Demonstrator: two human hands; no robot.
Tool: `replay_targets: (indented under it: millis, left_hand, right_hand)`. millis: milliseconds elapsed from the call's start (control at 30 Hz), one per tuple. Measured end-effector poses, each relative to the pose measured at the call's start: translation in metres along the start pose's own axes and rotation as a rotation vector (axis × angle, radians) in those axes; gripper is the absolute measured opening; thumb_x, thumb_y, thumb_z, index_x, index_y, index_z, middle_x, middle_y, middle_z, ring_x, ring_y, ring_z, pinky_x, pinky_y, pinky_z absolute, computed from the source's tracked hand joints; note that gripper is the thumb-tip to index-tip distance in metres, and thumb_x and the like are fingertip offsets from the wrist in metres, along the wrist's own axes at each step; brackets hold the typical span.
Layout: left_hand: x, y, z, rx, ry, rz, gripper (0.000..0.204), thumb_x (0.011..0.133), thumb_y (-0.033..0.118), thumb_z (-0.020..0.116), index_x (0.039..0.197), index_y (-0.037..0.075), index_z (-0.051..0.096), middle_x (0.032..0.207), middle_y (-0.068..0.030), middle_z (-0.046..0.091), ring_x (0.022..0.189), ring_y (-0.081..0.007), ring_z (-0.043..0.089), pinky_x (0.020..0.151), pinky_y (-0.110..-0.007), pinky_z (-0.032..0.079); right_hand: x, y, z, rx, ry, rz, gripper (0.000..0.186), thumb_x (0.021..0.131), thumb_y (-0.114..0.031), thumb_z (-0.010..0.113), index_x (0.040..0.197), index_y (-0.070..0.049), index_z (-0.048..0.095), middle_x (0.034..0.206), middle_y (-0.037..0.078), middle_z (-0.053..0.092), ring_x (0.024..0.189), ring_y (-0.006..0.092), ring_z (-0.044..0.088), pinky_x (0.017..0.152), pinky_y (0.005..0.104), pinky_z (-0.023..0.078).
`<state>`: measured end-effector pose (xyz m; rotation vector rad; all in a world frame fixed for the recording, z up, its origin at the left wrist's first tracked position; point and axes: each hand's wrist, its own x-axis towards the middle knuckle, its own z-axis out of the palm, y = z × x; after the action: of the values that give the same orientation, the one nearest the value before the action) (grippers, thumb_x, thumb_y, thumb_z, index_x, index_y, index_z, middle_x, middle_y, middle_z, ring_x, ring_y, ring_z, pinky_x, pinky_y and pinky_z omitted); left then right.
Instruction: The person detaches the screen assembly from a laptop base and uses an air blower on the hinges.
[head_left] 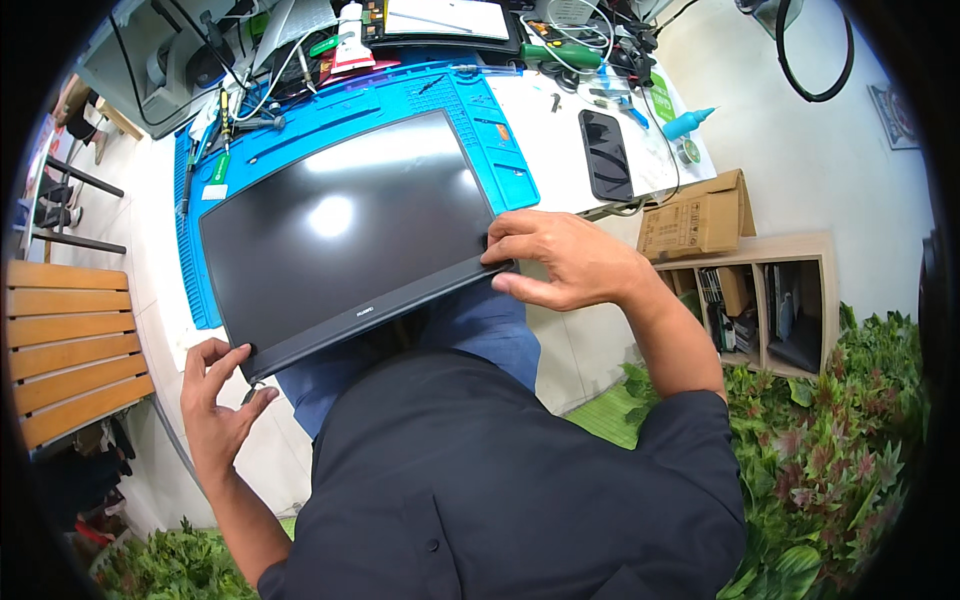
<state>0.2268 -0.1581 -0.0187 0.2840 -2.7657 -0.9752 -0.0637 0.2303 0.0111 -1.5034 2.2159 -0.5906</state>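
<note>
A laptop screen (pixel 345 215) with a dark glossy panel and a black lower strip lies tilted on a blue repair mat (pixel 510 165), its near edge jutting past the mat over my lap. My left hand (pixel 215 405) holds the near left corner, fingertips on the front and thumb below the edge. A small dark piece, perhaps a hinge or cable end, shows beside that thumb. At the near right corner my right hand (pixel 570 260) grips the screen, fingers on its face and thumb under the rim. The screen's back is hidden.
Screwdrivers and small tools (pixel 225 135) lie at the mat's left. A black phone (pixel 606 155), a teal dropper bottle (pixel 690 122) and a green-handled tool (pixel 562 55) are to the right. Beyond stand a cardboard box (pixel 690 222) on a wooden shelf (pixel 825 300) and a slatted bench (pixel 75 345).
</note>
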Motion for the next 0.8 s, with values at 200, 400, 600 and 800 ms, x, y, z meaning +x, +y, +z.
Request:
replay_targets:
  millis: [200,400,600,800]
  left_hand:
    - [-0.002,0.001,0.013,0.033,0.118,0.070,0.042,0.066,0.005,0.096,0.105,0.005,0.082,0.107,-0.0088,0.065,0.098,-0.0252,0.063,0.081,-0.038,0.052]
    - [0.008,0.008,0.010,0.066,0.103,0.213,0.033,0.066,0.003,0.094,0.096,0.006,0.081,0.089,-0.0060,0.069,0.088,-0.0259,0.063,0.075,-0.040,0.050]
    - [0.008,0.008,0.008,0.075,0.080,0.212,0.028,0.068,0.004,0.093,0.093,0.006,0.080,0.088,-0.0058,0.069,0.087,-0.0258,0.063,0.075,-0.040,0.051]
    - [0.010,0.005,0.001,0.068,-0.007,0.184,0.032,0.066,0.010,0.095,0.094,0.005,0.080,0.090,-0.0066,0.070,0.087,-0.0270,0.064,0.077,-0.040,0.053]
  right_hand:
    - [0.002,-0.013,0.007,-0.197,0.075,-0.054,0.022,0.090,-0.023,0.082,0.103,-0.006,0.077,0.106,0.008,0.068,0.104,0.0291,0.067,0.090,0.0427,0.056]
    - [0.007,-0.007,0.013,-0.171,0.094,-0.120,0.014,0.088,-0.013,0.082,0.098,-0.005,0.076,0.094,0.007,0.069,0.094,0.0291,0.067,0.081,0.0426,0.057]
    - [0.010,-0.011,0.011,-0.165,0.068,-0.123,0.007,0.089,-0.007,0.077,0.091,-0.003,0.072,0.090,0.008,0.067,0.093,0.0306,0.066,0.081,0.0439,0.057]
    - [0.004,-0.018,0.015,-0.276,0.068,-0.111,0.008,0.091,-0.009,0.074,0.092,-0.002,0.069,0.090,0.008,0.065,0.095,0.0290,0.065,0.083,0.0428,0.057]
